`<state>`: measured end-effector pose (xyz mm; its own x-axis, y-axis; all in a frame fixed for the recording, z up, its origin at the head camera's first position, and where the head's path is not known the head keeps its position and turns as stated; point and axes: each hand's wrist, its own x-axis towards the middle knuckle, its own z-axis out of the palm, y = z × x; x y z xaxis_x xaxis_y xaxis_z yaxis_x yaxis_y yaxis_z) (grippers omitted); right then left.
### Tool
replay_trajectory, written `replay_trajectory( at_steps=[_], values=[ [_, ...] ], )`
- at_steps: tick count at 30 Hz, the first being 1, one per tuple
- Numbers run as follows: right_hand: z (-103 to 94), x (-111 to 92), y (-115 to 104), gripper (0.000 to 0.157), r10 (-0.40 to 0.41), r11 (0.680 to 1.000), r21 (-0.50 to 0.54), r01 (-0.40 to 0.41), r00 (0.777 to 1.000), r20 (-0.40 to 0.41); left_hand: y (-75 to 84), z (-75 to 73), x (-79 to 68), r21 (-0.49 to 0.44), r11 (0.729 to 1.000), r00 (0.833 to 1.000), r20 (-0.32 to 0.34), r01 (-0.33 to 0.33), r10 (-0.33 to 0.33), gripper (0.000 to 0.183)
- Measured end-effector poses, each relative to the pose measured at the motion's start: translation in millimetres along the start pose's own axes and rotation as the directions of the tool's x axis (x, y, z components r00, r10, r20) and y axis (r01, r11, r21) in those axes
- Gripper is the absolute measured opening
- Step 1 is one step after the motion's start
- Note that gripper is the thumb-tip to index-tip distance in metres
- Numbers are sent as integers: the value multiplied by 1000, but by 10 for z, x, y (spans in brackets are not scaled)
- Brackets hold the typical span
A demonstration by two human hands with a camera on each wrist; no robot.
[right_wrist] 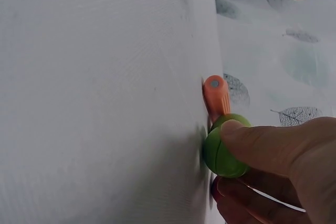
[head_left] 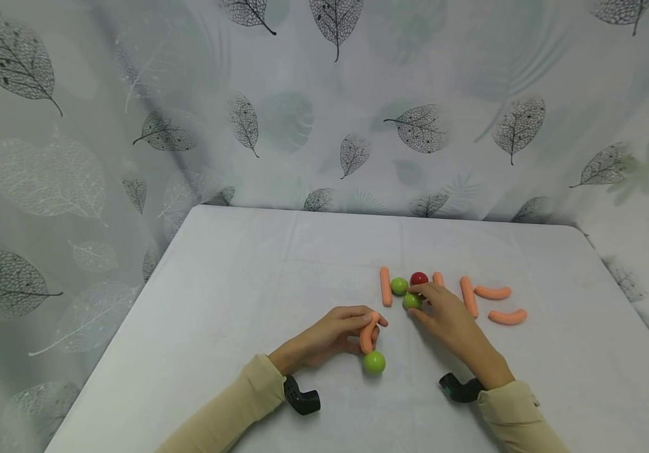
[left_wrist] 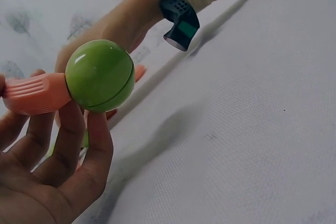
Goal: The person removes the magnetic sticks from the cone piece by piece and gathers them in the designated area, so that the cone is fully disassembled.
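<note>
My left hand (head_left: 332,333) holds a curved orange toy stick (head_left: 366,336) between thumb and fingers. At the stick's near end hangs a green ball (head_left: 374,362), which in the left wrist view touches the stick tip and shows a seam. My right hand (head_left: 445,318) pinches another green ball (right_wrist: 226,153) at the table surface, thumb on its near side. Beside that one lie a second green ball (head_left: 400,286) and a red ball (head_left: 419,278), partly covered by the right fingers in the right wrist view. A straight orange stick (right_wrist: 216,95) with a grey end stands behind.
On the white table (head_left: 233,277), a straight stick (head_left: 469,296) and two curved ones, an upper (head_left: 493,293) and a lower (head_left: 508,317), lie right of the right hand. Another stick (head_left: 438,279) is partly hidden by that hand. A leaf-print curtain (head_left: 301,126) hangs behind.
</note>
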<state>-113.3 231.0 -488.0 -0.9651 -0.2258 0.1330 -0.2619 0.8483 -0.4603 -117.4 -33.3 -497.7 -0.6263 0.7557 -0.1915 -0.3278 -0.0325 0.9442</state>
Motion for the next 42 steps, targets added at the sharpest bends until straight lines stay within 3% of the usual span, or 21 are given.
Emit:
replay_trajectory(
  at_steps=[16,24,31,42],
  values=[
    [-41,-6,-6,45,4,1000,18,-4,1000,4,30,-19,8,13,999,997,-52,-50,51,44],
    [-85,-26,-36,42,-66,994,87,71,996,-63,82,-52,-15,25,996,994,-64,-83,84,50],
    [-95,-29,-70,35,-158,954,239,182,981,-117,108,-95,-35,17,992,989,-84,-122,123,49],
    [-60,-67,-156,30,-144,874,474,103,988,50,157,-103,-63,23,979,973,-112,-202,203,48]
  ],
)
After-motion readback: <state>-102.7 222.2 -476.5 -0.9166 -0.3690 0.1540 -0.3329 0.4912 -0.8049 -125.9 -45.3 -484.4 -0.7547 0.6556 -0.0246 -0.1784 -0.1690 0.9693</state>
